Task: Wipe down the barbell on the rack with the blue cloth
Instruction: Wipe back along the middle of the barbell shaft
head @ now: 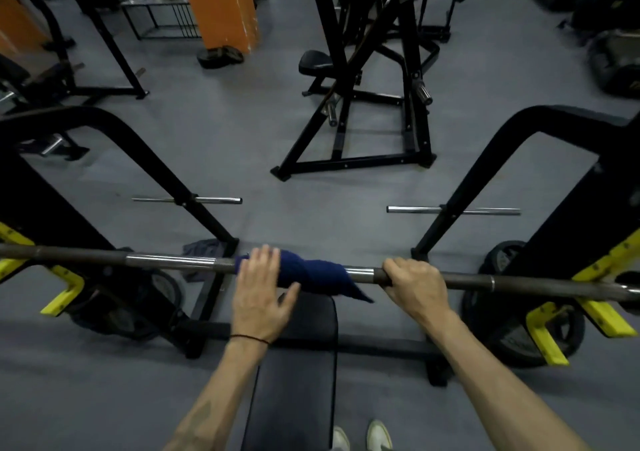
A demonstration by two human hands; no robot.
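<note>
A steel barbell runs across the view, resting on the yellow hooks of a black rack. A dark blue cloth is draped over the middle of the bar, one corner hanging down on the right. My left hand lies over the cloth's left end with fingers straight and thumb spread, pressing it on the bar. My right hand grips the bare bar just right of the cloth, fingers curled round it.
A black padded bench extends under the bar toward me, my shoes beside it. Weight plates lean at the rack's feet on both sides. A grey rag lies on the floor behind the bar. Other black machines stand further back.
</note>
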